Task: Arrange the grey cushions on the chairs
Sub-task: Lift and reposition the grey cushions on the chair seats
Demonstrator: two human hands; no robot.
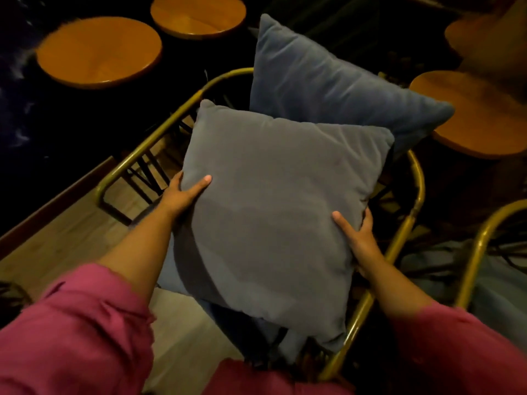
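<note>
I hold a square grey cushion (271,212) over a chair with a brass-coloured tube frame (148,143). My left hand (182,195) grips its left edge, thumb on top. My right hand (359,238) grips its right edge, thumb on top. A second grey cushion (328,78) stands tilted behind it, leaning at the far side of the chair. More grey fabric (174,269) shows beneath the held cushion; what it belongs to is unclear.
Round wooden table tops stand at the far left (97,52), top centre (199,15) and right (479,115). A second brass chair frame (479,246) with grey fabric is at the right. Pale wooden floor (57,243) lies to the left.
</note>
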